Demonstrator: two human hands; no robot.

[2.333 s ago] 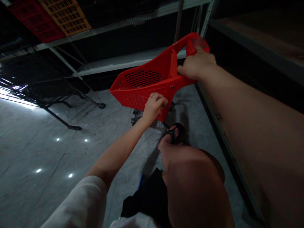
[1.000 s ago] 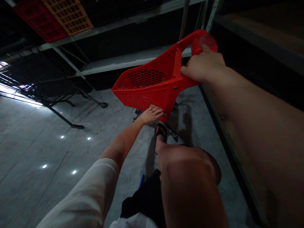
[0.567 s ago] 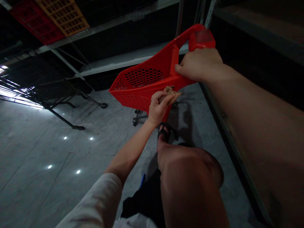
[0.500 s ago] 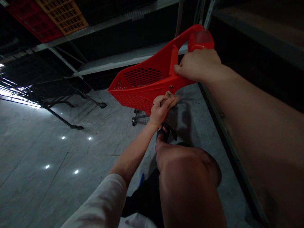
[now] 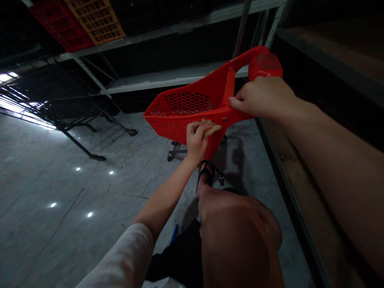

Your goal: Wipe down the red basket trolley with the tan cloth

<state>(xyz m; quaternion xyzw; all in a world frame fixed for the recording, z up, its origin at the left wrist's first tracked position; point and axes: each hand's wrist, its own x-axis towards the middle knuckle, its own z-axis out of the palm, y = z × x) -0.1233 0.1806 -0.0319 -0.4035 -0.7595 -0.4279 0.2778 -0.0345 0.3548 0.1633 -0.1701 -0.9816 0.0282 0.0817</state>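
Observation:
A red plastic shopping cart [image 5: 186, 108] with a perforated basket stands tilted in front of me on small wheels. My right hand [image 5: 264, 98] is closed around its frame just below the red handle [image 5: 265, 66]. My left hand [image 5: 198, 138] is closed on a small brownish cloth [image 5: 211, 129] and presses it against the cart's rear side wall. My bent knee [image 5: 237, 224] and a sandalled foot [image 5: 205, 174] show below the cart.
Metal shelving [image 5: 168, 80] runs behind the cart and along the right side [image 5: 300, 192]. Red and orange crates [image 5: 81, 20] sit on an upper shelf. A dark wire cart [image 5: 60, 108] stands at the left on the glossy grey floor [image 5: 60, 192].
My left hand rose from the cart's lower edge with the cloth and now rubs the rear side wall higher up. My right hand slid slightly down the frame.

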